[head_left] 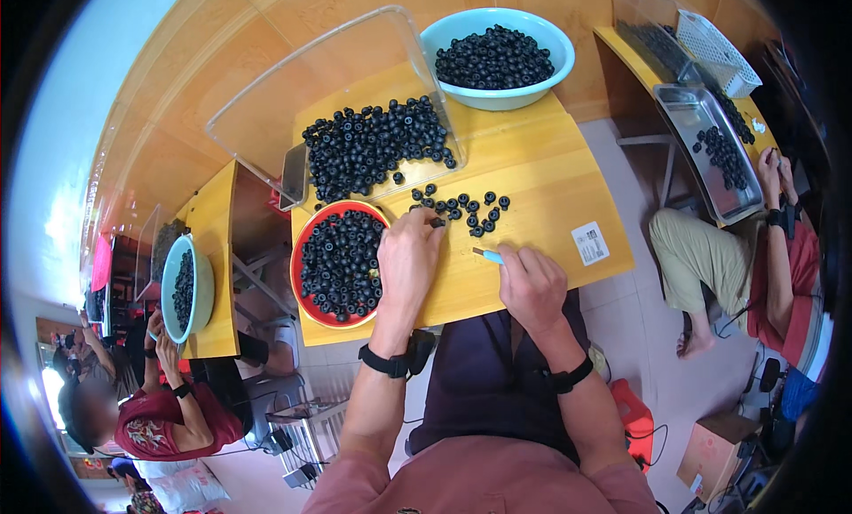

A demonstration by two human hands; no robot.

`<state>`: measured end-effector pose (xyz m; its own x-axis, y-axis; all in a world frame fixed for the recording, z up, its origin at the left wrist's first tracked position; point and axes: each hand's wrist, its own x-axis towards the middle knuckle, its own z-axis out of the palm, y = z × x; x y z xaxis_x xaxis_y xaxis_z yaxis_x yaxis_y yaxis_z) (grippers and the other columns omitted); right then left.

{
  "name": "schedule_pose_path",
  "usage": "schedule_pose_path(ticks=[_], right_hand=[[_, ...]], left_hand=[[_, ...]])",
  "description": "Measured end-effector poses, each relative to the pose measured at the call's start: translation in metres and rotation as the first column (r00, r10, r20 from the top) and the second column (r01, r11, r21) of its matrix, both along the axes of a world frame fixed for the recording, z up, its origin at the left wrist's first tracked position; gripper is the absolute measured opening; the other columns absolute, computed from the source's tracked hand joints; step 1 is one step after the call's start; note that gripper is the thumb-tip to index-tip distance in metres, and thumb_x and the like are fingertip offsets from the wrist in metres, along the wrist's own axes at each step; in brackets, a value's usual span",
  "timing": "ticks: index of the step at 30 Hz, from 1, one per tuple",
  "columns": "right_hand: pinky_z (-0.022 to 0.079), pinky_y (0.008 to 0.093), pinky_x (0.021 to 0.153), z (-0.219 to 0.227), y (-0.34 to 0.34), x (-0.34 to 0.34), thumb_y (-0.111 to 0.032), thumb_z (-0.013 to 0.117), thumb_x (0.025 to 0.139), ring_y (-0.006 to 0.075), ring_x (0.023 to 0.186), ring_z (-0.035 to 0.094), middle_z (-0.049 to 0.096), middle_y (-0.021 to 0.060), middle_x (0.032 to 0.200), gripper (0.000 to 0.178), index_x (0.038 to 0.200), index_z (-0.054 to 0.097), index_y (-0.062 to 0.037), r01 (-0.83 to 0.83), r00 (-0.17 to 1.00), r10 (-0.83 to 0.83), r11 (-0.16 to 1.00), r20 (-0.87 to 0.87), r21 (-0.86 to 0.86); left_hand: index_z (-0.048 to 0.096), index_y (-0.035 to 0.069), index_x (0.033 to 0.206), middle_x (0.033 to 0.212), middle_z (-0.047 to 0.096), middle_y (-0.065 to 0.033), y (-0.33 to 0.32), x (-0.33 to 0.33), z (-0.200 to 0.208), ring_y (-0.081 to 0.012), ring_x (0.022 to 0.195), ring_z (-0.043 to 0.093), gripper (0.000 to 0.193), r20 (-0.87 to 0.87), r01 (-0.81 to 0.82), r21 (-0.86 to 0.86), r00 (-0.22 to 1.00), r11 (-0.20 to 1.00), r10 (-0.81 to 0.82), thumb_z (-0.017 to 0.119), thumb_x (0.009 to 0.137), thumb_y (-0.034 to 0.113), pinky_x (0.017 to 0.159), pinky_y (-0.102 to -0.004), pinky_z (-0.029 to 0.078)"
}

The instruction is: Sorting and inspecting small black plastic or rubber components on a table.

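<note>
Near the middle of the yellow table (550, 177), my left hand (408, 258) pinches a small black ring-shaped part (437, 222) between thumb and fingertips. My right hand (534, 288) grips a small knife (488, 256) with a light-blue handle, its short blade pointing left toward that part but apart from it. Just beyond my fingers lie several loose black parts (474, 208). Beside my left hand stands a red bowl (309, 308) full of the same parts. Behind it, a clear plastic bin (328, 75) lies tipped, with a heap of black parts (377, 141) spilling toward the bowl.
A light-blue basin (506, 97) of black parts stands at the table's far edge. A white label (590, 243) is on the right of the tabletop. People work at neighbouring tables, with a green basin (202, 292) at left and a metal tray (688, 114) at right.
</note>
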<state>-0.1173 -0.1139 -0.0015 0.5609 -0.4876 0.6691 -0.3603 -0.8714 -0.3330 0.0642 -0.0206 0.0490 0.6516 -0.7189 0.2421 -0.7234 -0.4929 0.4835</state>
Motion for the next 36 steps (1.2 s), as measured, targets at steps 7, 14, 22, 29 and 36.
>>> schedule_pose_path(ticks=[7,14,22,29,36], right_hand=[[0.05,0.0378,0.061,0.0,0.0,0.0,-0.009,0.074,0.086,0.0222,0.069,0.063,0.053,0.0049,0.075,0.018,0.104,0.074,-0.0072,0.016,1.0,-0.017,1.0,-0.015,-0.026],[0.05,0.038,0.059,0.0,0.0,0.001,-0.008,0.074,0.085,0.022,0.068,0.063,0.053,0.0046,0.074,0.018,0.103,0.074,-0.0071,0.026,1.0,-0.026,0.999,-0.012,-0.025],[0.049,0.0396,0.058,0.0,-0.001,0.001,-0.007,0.076,0.083,0.0251,0.065,0.061,0.053,0.0065,0.074,0.023,0.106,0.075,-0.0065,-0.054,0.999,0.054,0.998,-0.006,-0.025],[0.049,0.0396,0.058,0.001,-0.001,0.001,-0.007,0.076,0.083,0.0251,0.065,0.062,0.054,0.0067,0.074,0.022,0.105,0.074,-0.0064,-0.049,0.999,0.048,0.999,-0.02,-0.018],[0.052,0.0385,0.059,0.007,-0.001,0.001,-0.011,0.073,0.087,0.0233,0.068,0.065,0.055,0.0051,0.074,0.014,0.1,0.073,-0.0067,-0.034,0.998,0.034,0.999,-0.06,0.004]], left_hand=[[0.076,-0.002,0.114,0.102,0.066,-0.0056,0.016,-0.033,-0.026,-0.0116,0.09,0.068,0.023,-0.525,-0.09,-0.474,0.828,0.876,-0.199,0.077,0.092,-0.004,0.077,-0.0257,0.054],[0.077,-0.002,0.114,0.102,0.065,-0.005,0.012,-0.053,-0.047,-0.0104,0.083,0.064,0.024,-0.561,-0.136,-0.499,0.803,0.856,-0.2,0.08,0.091,-0.003,0.074,-0.0252,0.053],[0.076,0.002,0.116,0.097,0.069,-0.0074,0.014,-0.052,-0.047,-0.0132,0.083,0.067,0.032,-0.478,-0.071,-0.484,0.856,0.872,-0.196,0.082,0.086,-0.005,0.078,-0.0273,0.056],[0.075,0.001,0.115,0.098,0.071,-0.0077,0.015,-0.053,-0.046,-0.0134,0.087,0.07,0.03,-0.517,-0.086,-0.493,0.829,0.866,-0.212,0.082,0.087,-0.005,0.08,-0.028,0.057],[0.067,-0.003,0.121,0.104,0.073,-0.0064,0.016,-0.052,-0.048,-0.0111,0.095,0.07,0.031,-0.661,-0.158,-0.582,0.663,0.798,-0.351,0.077,0.092,-0.01,0.087,-0.0254,0.057]])
